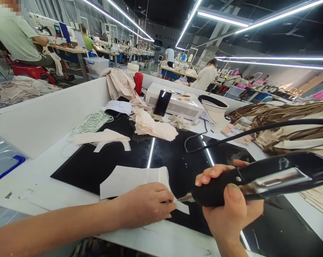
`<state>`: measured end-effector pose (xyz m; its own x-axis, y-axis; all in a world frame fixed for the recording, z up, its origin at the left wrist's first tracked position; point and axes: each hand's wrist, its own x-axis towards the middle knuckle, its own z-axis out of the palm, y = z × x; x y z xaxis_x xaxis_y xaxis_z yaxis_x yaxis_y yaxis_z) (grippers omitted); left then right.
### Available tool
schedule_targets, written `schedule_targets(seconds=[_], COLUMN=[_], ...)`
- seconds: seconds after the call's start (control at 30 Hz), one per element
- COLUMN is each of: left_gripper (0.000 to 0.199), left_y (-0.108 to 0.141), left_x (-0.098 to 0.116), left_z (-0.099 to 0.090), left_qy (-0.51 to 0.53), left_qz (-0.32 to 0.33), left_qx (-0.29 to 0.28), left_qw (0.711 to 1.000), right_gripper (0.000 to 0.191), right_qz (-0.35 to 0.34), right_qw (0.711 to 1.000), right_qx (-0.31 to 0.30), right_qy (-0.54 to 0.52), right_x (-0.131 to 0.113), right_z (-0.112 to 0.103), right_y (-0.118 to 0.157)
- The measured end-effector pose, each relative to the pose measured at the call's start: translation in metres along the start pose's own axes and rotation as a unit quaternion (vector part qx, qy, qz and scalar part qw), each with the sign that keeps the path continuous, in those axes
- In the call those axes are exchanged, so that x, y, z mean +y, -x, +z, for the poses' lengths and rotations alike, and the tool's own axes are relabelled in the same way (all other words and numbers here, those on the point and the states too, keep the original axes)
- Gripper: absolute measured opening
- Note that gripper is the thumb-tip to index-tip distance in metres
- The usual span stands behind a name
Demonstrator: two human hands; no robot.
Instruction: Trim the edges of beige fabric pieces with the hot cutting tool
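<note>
A white cut piece [132, 180] lies on the glossy black board [174, 157] in front of me. My left hand [150, 203] presses on its right part, fingers bent together at the curved edge. In my right hand [231, 207] is a black hand-held tool [268, 175] with a metal strip on its side. The tool's narrow metal tip points left, close to my left fingertips and the white piece's tail. Whether the tip touches the piece cannot be made out.
Behind lie a stack of cream pieces [153, 125], another cream piece [105, 136], green cord [94, 119], a phone [163, 102] and a white vented box [174, 100]. A black cable [252, 132] crosses the right side. Brown-edged fabric [279, 125] is piled right. Several people sit beyond.
</note>
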<state>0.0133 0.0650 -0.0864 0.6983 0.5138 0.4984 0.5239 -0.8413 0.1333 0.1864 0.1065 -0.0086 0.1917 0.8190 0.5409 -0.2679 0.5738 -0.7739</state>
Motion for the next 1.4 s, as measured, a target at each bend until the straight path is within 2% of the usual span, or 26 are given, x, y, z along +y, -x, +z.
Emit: schedule_targets(seconds=[0.23, 0.57, 0.77, 0.97, 1.17, 1.4], left_gripper=[0.016, 0.012, 0.013, 0.011, 0.016, 0.013], left_y=[-0.001, 0.000, 0.001, 0.001, 0.000, 0.001], left_x=[0.000, 0.001, -0.001, -0.002, -0.003, -0.003], left_z=[-0.001, -0.001, 0.002, 0.004, 0.003, 0.004], left_qy=[-0.001, -0.008, -0.011, 0.000, -0.009, -0.016], left_qz=[0.000, -0.003, 0.015, 0.013, 0.023, 0.033], left_qx=[-0.009, -0.015, -0.015, -0.009, -0.011, -0.011], left_qw=[1.000, 1.000, 1.000, 1.000, 1.000, 0.999], right_gripper=[0.038, 0.042, 0.037, 0.039, 0.040, 0.037], right_qz=[0.002, 0.007, 0.006, 0.010, 0.007, 0.019], right_qw=[1.000, 0.999, 0.999, 1.000, 1.000, 1.000], right_qx=[0.004, 0.030, 0.030, 0.022, -0.013, -0.001], right_qy=[0.004, 0.010, 0.026, -0.008, -0.015, -0.010], right_x=[0.005, -0.005, -0.003, -0.009, -0.004, -0.008], right_z=[0.001, -0.009, -0.011, -0.008, -0.006, -0.009], right_y=[0.002, 0.001, 0.000, 0.005, 0.013, 0.011])
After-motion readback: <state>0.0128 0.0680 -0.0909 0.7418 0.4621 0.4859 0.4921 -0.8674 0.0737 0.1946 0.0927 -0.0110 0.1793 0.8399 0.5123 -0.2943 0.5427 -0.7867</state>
